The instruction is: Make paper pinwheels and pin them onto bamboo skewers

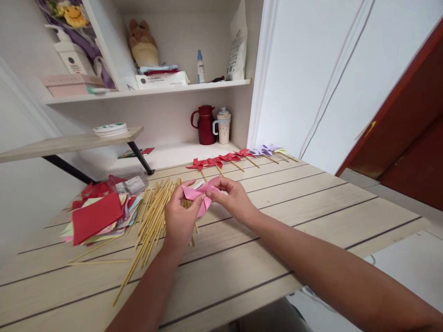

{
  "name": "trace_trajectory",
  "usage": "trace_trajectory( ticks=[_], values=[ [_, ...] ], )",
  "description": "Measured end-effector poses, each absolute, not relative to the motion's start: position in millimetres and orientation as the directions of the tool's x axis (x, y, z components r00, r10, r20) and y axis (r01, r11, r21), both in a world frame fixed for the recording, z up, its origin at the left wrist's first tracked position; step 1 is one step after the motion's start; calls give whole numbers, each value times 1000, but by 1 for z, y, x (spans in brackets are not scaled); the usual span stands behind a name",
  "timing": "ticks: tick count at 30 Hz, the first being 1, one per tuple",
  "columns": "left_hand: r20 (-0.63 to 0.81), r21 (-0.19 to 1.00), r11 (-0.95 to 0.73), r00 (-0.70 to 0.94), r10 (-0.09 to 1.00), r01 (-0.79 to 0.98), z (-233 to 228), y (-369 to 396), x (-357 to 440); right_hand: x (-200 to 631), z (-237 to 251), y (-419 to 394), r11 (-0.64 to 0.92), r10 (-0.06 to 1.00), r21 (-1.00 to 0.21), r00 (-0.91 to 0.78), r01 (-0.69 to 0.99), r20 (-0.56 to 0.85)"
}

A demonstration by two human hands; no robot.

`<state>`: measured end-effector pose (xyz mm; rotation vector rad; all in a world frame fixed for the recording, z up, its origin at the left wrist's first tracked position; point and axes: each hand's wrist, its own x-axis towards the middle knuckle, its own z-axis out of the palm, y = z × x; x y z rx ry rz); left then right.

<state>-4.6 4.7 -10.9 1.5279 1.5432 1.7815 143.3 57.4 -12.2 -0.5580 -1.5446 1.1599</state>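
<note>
A pink paper pinwheel (203, 196) is held between my two hands, above the wooden table (304, 207). My left hand (183, 213) pinches it from the left, with the thumb near its middle. On the other side my right hand (235, 198) grips it, thumb and fingertips close to the centre. Whether a pin or stick is at the centre cannot be made out. Just left of and beneath my left hand lies a loose heap of thin wooden sticks (152, 221). Beyond my hands, several finished red pinwheels (230, 157) on sticks lie in a row.
Purple pinwheels (266, 150) continue the row at the right. Stacked coloured paper (97, 219) and a clear plastic packet (129, 183) lie at the left. Behind them a small raised shelf (69, 144) stands on black legs. A red jug (206, 124) and a cup (224, 127) stand at the back.
</note>
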Motion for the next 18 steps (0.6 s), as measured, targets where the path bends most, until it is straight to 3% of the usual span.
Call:
trace_trajectory(
  ticks=[10,18],
  values=[
    [503,853,-372,-385,774,366,-12,5,-4,144,-13,59,481,822,-868,-282,-124,496],
    [518,847,-386,-399,757,366,-10,4,-1,143,-8,54,505,801,-851,-289,-141,523]
  ],
)
